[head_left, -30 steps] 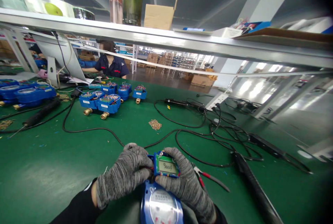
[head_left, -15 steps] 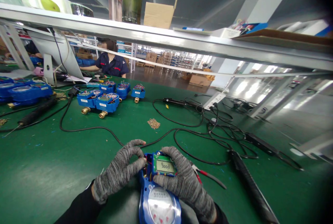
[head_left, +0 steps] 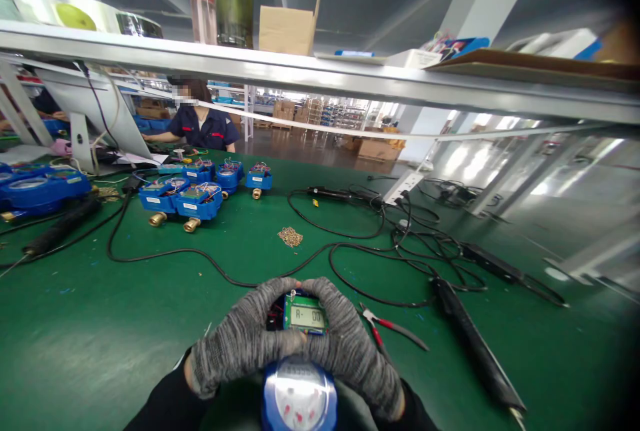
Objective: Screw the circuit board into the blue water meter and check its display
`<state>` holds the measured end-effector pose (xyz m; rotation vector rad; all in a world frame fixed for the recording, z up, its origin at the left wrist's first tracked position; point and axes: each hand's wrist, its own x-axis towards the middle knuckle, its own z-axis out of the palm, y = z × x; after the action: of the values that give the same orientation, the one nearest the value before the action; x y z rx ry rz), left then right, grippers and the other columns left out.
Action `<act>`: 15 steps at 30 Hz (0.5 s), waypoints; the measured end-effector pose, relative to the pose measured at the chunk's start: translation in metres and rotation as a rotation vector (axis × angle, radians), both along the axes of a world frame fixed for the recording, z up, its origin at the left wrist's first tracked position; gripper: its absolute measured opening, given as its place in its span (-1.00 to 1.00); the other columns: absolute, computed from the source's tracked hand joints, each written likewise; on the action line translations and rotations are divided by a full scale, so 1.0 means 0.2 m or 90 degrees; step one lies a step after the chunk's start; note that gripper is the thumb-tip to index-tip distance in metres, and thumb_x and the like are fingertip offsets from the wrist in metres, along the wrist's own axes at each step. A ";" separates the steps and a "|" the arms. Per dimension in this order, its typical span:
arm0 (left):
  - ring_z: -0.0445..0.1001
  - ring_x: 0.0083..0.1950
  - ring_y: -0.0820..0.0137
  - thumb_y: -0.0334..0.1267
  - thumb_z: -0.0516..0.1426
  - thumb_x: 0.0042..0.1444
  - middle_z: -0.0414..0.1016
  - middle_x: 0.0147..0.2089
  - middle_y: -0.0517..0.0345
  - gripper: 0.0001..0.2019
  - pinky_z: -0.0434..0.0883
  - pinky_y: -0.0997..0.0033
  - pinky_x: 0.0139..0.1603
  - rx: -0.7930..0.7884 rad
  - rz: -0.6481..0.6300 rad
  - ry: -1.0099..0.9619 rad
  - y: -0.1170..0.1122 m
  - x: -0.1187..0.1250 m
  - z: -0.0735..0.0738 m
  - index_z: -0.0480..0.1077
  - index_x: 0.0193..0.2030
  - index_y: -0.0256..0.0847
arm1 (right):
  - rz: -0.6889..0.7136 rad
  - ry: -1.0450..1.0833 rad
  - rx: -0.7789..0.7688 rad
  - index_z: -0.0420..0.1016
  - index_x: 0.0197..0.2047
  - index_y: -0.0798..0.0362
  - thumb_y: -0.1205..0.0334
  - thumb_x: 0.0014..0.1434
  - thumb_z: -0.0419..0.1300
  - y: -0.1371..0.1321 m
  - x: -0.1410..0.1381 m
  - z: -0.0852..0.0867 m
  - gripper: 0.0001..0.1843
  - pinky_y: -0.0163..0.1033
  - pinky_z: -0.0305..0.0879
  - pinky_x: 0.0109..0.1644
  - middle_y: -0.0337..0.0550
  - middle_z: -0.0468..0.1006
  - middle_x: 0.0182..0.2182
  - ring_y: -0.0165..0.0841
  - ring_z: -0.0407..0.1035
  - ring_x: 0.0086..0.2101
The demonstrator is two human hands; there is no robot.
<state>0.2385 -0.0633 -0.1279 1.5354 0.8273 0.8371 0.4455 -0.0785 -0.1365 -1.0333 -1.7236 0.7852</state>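
Observation:
A blue water meter (head_left: 300,396) with a round clear dial lies in front of me at the bottom middle. At its upper end sits a green circuit board (head_left: 287,314) whose small display (head_left: 309,315) reads "A- 00". My left hand (head_left: 245,334), in a grey knitted glove with bare fingertips, grips the board end from the left. My right hand (head_left: 345,344), gloved alike, grips it from the right. Both thumbs meet below the display and the fingers meet above it. Red-handled cutters (head_left: 393,327) lie just beside my right hand.
Several blue meters (head_left: 200,201) with brass fittings stand at the back left. A heap of small brass screws (head_left: 290,237) lies mid-table. Black cables (head_left: 350,251) wind across to a power strip (head_left: 403,185). Black screwdrivers (head_left: 470,337) lie right and left. A shelf (head_left: 300,71) spans overhead; a person (head_left: 203,124) sits beyond.
My left hand has moved right and closed around the board end, its thumb now meeting the right thumb. The display has changed from "good" to "A- 00". The view has shifted slightly.

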 end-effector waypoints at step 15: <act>0.47 0.25 0.03 -0.12 0.39 0.01 0.43 0.28 -0.12 -0.32 0.45 -0.02 0.29 0.022 0.031 0.030 0.01 0.08 -0.04 0.32 0.27 -0.18 | 0.182 0.278 -0.183 0.28 0.29 -0.13 0.00 -0.15 0.71 -0.06 0.07 -0.02 0.04 0.06 0.37 0.18 -0.01 0.41 0.18 0.02 0.33 0.15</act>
<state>0.2552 -0.0613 -0.1358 1.5757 0.8915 0.8566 0.4600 -0.0909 -0.1413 -0.7314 -1.4162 1.3639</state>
